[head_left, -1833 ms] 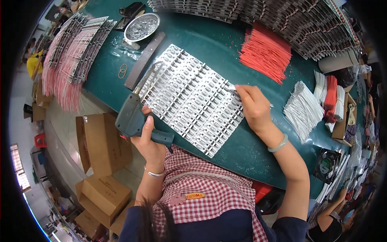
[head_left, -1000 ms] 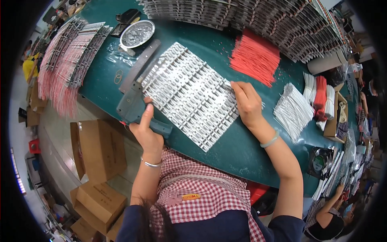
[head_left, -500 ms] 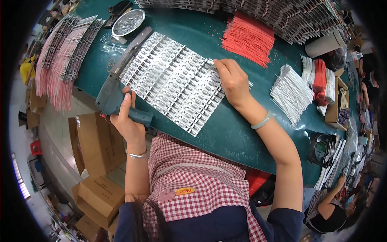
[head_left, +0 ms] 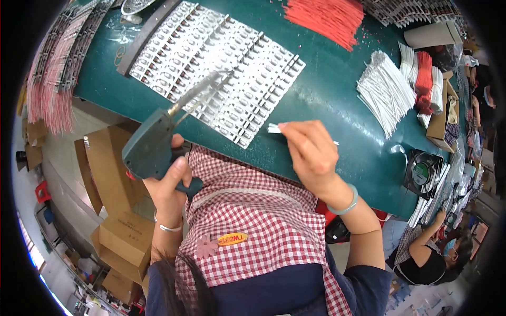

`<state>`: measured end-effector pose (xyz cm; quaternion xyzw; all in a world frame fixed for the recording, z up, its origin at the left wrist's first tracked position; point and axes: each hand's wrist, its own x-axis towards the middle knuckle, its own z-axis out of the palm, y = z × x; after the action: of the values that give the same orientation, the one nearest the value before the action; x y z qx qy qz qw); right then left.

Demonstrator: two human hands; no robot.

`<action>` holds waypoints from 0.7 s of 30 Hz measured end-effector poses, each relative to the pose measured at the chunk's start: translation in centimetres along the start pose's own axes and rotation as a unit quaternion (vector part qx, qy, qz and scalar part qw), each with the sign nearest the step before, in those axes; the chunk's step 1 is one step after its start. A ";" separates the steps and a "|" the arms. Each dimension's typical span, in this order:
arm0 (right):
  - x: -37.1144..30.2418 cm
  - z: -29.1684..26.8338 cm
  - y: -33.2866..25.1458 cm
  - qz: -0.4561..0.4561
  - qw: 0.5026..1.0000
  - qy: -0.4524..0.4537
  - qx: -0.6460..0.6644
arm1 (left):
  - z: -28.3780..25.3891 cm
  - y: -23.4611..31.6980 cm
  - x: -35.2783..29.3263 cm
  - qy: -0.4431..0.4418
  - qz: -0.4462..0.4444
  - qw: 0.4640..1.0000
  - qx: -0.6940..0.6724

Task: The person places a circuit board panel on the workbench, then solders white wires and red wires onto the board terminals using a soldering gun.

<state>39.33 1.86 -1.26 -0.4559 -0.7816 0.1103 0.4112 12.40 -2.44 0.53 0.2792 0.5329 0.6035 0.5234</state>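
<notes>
My left hand is wrapped round the grip of a dark green soldering gun. The gun's long metal tip reaches over a large silver panel made of many small metal parts in rows; whether it touches the panel is unclear. To the right of the panel's near corner, my right hand pinches a few short white wires between thumb and fingers. Their ends stick out on both sides of the hand, above the green tabletop.
Beyond lies a red wire pile; a white wire pile lies at right, near a black fan. A dark bar borders the panel's left side. Cardboard boxes stand below the table. Another person sits at lower right.
My right hand has moved off the panel's right edge toward the table's front. The soldering gun's tip has swung right, from beside the dark bar to over the panel. The whole view has shifted.
</notes>
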 end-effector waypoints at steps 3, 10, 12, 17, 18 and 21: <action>-1.6 0.8 -2.0 0.016 1.000 -0.005 0.015 | -1.7 0.1 -3.6 0.001 -0.041 0.998 0.055; -4.1 3.2 -3.1 0.026 0.999 0.015 0.017 | -5.2 0.6 -8.7 -0.053 -0.063 0.957 0.278; -4.3 3.5 -3.2 0.015 1.000 0.022 0.005 | -5.3 0.7 -9.1 -0.082 -0.077 0.955 0.274; -4.3 3.4 -3.8 0.000 0.999 0.022 -0.035 | -5.6 0.1 -8.2 -0.140 0.053 0.928 0.340; -4.4 3.5 -3.7 -0.003 0.999 0.024 -0.036 | -5.5 0.1 -8.1 -0.136 0.043 0.925 0.352; -4.5 3.7 -3.7 -0.011 0.998 0.014 -0.058 | -5.6 -0.7 -8.3 -0.128 0.048 0.921 0.365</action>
<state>35.43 -3.07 -4.06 -0.4722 -0.7855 0.0537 0.3964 10.05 -12.16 0.12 0.5506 0.6306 0.3506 0.4197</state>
